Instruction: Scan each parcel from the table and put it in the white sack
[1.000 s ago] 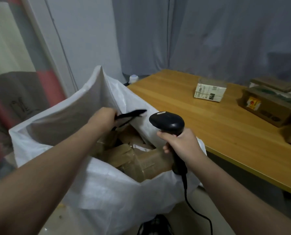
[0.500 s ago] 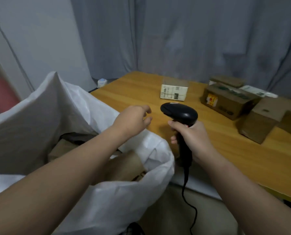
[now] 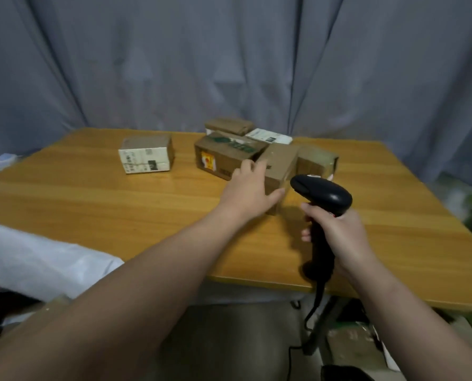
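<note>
The left hand, fingers spread, rests against the near box on the surface, nearer than the right hand clamped on the scanner.

Brown parcels clustered on table.

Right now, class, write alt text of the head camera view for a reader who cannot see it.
A person's left hand reaches onto a plain brown box on a wooden table, while the right hand grips a black scanner. Five other parcels sit behind and beside the box, before a grey curtain; a white sack edges in at lower left.
</note>
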`<state>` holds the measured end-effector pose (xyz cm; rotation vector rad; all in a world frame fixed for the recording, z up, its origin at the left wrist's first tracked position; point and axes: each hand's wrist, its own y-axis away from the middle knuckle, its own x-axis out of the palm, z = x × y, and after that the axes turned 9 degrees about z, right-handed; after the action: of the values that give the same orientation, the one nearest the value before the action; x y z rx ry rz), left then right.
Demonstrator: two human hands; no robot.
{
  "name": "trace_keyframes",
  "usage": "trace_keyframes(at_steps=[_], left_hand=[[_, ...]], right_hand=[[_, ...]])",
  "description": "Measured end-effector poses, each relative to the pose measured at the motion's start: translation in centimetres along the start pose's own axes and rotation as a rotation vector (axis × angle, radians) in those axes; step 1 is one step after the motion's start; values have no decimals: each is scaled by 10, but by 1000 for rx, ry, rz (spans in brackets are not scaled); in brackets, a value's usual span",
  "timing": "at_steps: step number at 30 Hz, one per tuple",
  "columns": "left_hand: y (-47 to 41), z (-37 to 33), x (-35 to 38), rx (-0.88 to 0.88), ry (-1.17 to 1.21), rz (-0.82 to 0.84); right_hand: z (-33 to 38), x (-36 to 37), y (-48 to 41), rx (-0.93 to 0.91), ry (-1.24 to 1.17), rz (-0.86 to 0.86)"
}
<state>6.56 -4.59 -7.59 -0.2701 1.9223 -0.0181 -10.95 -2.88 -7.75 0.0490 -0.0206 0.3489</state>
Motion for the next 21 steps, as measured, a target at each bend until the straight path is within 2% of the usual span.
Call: trace_keyframes(at_steps=[3,6,11,13,17,19,21], left_hand=[[-19,-17,13,-121,7,-15],[-27,-15,20,-226,146,-20],[9,1,16,-148,417,-106],[39,10,9,-83,321,-124],[102,37,-2,121,-138,-89],[125,55,-3,190,-225,-60],[142,68,-3,188,-218,51]], right_hand=[[-7,-17,4,13,-35,-22],[-16,-25,11,26,-97,-42],[-27,-29,23,58,-221,-62],[-35,-27,29,75,-197,-37],[-48,-16,41,47,-118,27],[-47,-10,46,7,-160,35],[-45,-4,51,-29,-195,48]])
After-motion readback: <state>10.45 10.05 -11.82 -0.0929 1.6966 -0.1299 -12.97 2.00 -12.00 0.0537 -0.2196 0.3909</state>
